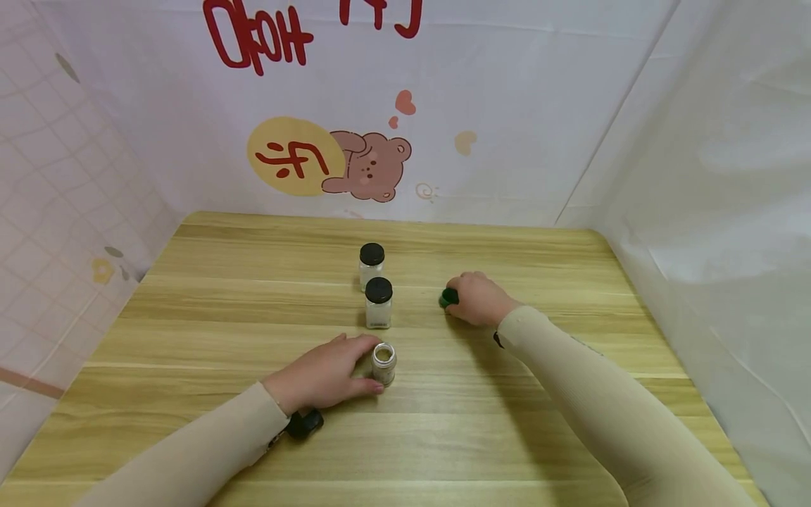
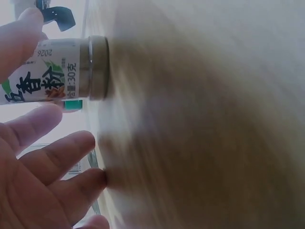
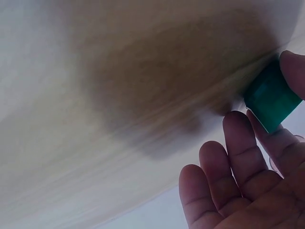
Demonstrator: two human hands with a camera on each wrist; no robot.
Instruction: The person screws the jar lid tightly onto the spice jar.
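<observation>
A small open spice jar (image 1: 384,370) with a label reading five-spice powder (image 2: 45,71) stands upright on the table, its mouth uncovered. My left hand (image 1: 326,373) holds it between thumb and index finger, one on each side; the other fingers (image 2: 62,162) are spread apart below in the left wrist view. Farther right and back, my right hand (image 1: 478,299) pinches a green cap (image 3: 272,98) between thumb and index finger, at or just above the tabletop. The remaining right fingers (image 3: 214,176) are loosely extended. The palm side is hidden in the head view.
Two glass jars with black lids stand behind the spice jar: a nearer jar (image 1: 379,315) and a farther jar (image 1: 371,276) partly behind it. The wooden table (image 1: 266,282) is bordered by white printed cloth (image 1: 507,105) at back and sides.
</observation>
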